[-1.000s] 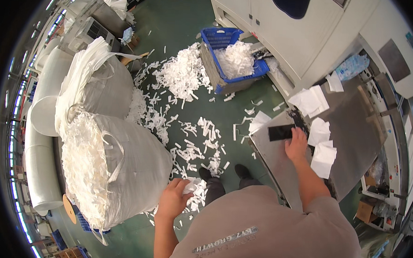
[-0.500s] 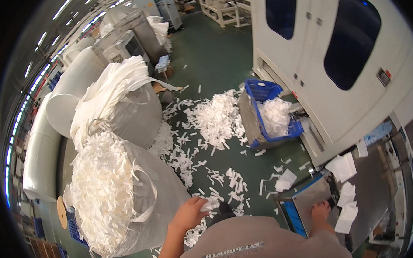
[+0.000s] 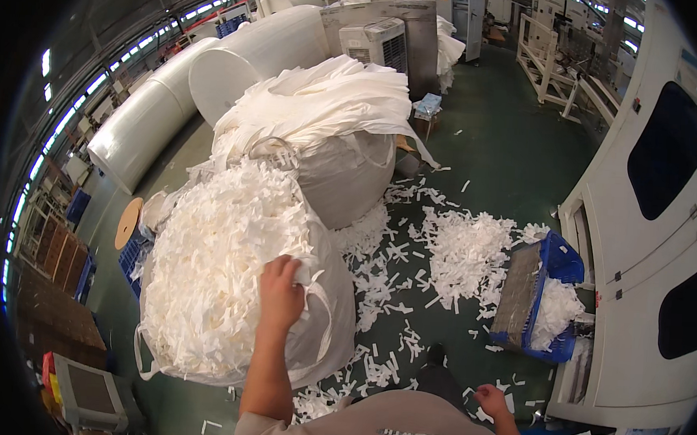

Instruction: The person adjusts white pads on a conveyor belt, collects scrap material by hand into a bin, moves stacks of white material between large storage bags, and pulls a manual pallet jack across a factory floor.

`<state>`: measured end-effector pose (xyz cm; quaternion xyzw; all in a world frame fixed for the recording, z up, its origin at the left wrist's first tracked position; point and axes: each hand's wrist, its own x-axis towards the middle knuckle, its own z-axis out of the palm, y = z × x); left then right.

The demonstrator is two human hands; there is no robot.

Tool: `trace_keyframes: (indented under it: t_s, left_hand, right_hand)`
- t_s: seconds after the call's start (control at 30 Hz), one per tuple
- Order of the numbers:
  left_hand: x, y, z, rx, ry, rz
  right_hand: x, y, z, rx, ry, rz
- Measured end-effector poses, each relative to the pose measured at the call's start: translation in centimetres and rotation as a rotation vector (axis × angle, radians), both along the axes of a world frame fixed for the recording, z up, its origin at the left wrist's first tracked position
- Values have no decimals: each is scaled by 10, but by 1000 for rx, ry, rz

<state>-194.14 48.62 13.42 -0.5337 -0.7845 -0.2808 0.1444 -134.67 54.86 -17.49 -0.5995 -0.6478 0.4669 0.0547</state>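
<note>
My left hand (image 3: 281, 291) reaches over the right rim of a large white bulk bag (image 3: 332, 295). Its fingers are curled down among white material at the rim, and what they grip is partly hidden. Pale strip scraps (image 3: 220, 266) heap the bag to the top, and a fabric loop hangs beside my wrist. Low on the right, near my body, my right hand (image 3: 494, 401) hangs above the floor with loosely bent fingers apart and nothing visible in them.
Behind stands a second bulk bag (image 3: 350, 178) topped with white sheeting. Loose strips (image 3: 465, 251) litter the green floor. A tilted blue crate (image 3: 563, 260) with scraps sits against the white machine (image 3: 648, 209). Large wrapped rolls (image 3: 153, 113) lie far left; a grey-framed unit (image 3: 91, 393) stands near left.
The view has swung left. My left hand has moved from beside the bag to over its rim. My right hand has come off the metal surface at the right.
</note>
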Motion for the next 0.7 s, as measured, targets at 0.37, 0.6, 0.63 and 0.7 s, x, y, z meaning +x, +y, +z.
trace_keyframes:
  t_s: [0.37,0.6,0.63,0.7]
  left_hand:
    - [-36,94,-54,-679,-256,224]
    - [11,302,-97,-747,-464,-409]
    - [11,330,-111,-739,-583,-406]
    - [6,377,-151,-725,-800,-398]
  right_hand:
    - [52,236,-181,236,-243,989]
    - [-132,487,-93,-4,-300,385]
    - [-146,518,-81,74,-241,316]
    - [-175,571,-60,273,-152,269]
